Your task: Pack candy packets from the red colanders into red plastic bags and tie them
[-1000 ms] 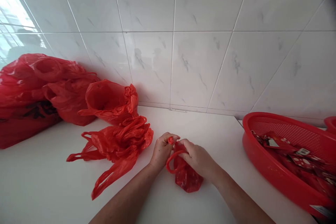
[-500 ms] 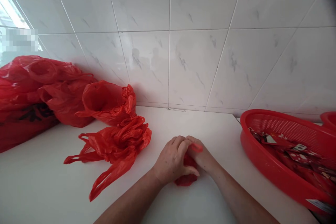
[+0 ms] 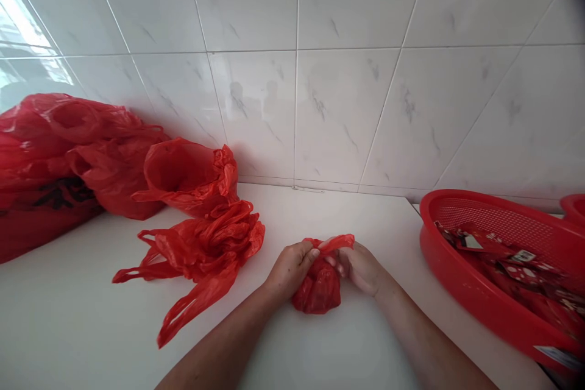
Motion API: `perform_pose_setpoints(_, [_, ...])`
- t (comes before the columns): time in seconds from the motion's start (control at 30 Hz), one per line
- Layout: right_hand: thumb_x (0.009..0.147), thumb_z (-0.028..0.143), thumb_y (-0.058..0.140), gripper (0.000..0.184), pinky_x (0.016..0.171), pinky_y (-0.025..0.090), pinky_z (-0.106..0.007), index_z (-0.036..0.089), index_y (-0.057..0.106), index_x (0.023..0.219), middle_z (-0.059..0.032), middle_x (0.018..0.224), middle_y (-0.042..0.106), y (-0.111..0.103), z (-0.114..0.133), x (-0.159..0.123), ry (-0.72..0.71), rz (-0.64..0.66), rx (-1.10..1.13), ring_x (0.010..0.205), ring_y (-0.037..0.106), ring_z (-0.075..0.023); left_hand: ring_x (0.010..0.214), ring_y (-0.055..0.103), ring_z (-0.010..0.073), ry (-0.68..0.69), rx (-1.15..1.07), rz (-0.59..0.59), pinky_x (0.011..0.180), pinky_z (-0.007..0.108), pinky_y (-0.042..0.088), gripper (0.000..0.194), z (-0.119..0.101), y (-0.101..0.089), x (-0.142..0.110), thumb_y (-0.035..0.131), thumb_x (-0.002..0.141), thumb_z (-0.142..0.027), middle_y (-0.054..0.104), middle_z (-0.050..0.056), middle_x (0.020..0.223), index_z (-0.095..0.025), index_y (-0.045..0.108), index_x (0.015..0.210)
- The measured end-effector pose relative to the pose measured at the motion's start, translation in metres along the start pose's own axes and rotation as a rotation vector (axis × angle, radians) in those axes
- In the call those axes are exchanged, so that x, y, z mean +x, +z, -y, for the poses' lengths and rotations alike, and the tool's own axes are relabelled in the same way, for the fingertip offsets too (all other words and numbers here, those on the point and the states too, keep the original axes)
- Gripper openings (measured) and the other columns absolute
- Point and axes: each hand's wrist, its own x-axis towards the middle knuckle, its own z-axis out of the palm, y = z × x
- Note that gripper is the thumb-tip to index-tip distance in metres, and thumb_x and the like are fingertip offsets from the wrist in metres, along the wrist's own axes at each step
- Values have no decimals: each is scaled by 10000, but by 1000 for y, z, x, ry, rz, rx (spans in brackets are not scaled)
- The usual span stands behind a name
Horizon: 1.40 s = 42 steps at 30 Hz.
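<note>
A small filled red plastic bag [image 3: 319, 288] rests on the white tabletop between my hands, its contents hidden inside. My left hand [image 3: 289, 265] pinches the gathered neck of the bag from the left, thumb on top. On the other side, my right hand [image 3: 360, 267] has its fingers curled at the neck and grips a loose end of the bag that sticks out over them. Left of my hands lies a crumpled pile of red plastic bags [image 3: 205, 250] with their handles spread toward me.
At the right stands a red plastic basket [image 3: 484, 298] with several small red printed packets [image 3: 521, 268] in it. Large stuffed red bags [image 3: 55, 152] lean against the tiled wall [image 3: 347, 109] at the left. A second red basket [image 3: 573, 207] shows at the right edge.
My hands have moved apart from their overlapped position around the bag. The bag's body and twisted neck now show between them. The view has shifted slightly.
</note>
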Motion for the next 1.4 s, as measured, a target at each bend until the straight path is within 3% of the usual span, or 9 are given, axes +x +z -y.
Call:
perform_pose_setpoints(0.17, [719,370,641,246,460,206,-212,183,497,650,67,529,411,5,-4,1,-10,-65,-10,461,279,-57,651,519,135,-35,27,-62,602,235,407,78,9,7,3,554,774,-249,597,-6,722,-187,597,791])
perform_pose_setpoints(0.3, [721,360,662,237,498,279,-203,184,505,698,54,595,499,5,-3,-1,-38,-18,-66,505,387,-64,823,583,162,-8,-101,35,726,251,443,267,3,7,1,492,767,-145,646,33,941,-203,643,979])
perform_pose_setpoints(0.43, [700,272,673,213,616,384,-239,199,486,771,28,728,584,8,0,-3,-75,34,-120,651,511,-111,789,576,158,23,0,69,695,241,427,278,-3,4,-1,440,762,-115,654,12,867,-208,666,895])
perform_pose_setpoints(0.63, [723,228,599,121,565,367,-236,210,485,758,41,676,524,14,-2,-4,-117,-40,-376,613,459,-110,622,499,130,107,337,25,569,227,347,210,-2,0,-1,425,729,-89,592,-10,678,-194,602,689])
perform_pose_setpoints(0.8, [747,290,583,106,578,401,-258,195,542,727,12,690,564,17,2,-6,-95,-57,-512,631,498,-127,531,419,114,207,499,-32,511,236,257,195,0,-2,0,435,729,-82,539,1,603,-182,541,599])
perform_pose_setpoints(1.03, [710,222,548,36,555,418,-246,201,552,739,12,695,577,17,-1,-7,-69,-70,-593,621,517,-126,548,395,107,181,801,6,511,231,257,187,-1,-2,0,418,706,-52,526,-3,632,-173,540,631])
perform_pose_setpoints(1.23, [640,108,461,144,513,359,-210,219,493,726,52,622,490,16,-4,-4,-147,-158,-684,561,433,-93,572,428,98,125,746,-40,521,217,286,140,-3,2,1,431,699,-90,550,-19,650,-180,515,634])
perform_pose_setpoints(1.4, [667,135,448,168,564,402,-223,232,510,789,36,752,580,18,-2,-4,-172,-273,-691,631,499,-108,557,403,90,58,561,-19,499,200,282,104,1,4,1,453,695,-130,479,-43,570,-177,461,603])
